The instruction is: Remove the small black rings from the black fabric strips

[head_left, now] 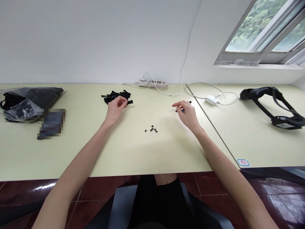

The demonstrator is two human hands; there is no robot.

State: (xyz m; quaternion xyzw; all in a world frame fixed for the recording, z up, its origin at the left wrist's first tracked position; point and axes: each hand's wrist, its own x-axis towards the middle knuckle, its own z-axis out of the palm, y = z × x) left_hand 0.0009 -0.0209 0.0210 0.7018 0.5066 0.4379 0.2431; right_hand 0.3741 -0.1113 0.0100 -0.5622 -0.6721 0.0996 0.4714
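A heap of short black strips (115,96) lies on the table at the left of centre. My left hand (116,107) is at its near edge, thumb and fingers closed in a pinch. One black strip (130,102) sticks out past those fingertips. My right hand (187,111) hovers at the right of centre, index finger stretched out and the fingers apart. Black pieces (190,102) show around and beneath it, partly hidden by the hand. Between the hands, closer to me, several small black rings (152,129) lie loose.
At the left are a plastic bag with black contents (33,103) and a blurred dark object (51,124). A power strip (152,83) stands along the wall. Rightward, a white charger (212,100) with cable and a black headset (274,108) rest beyond the table seam.
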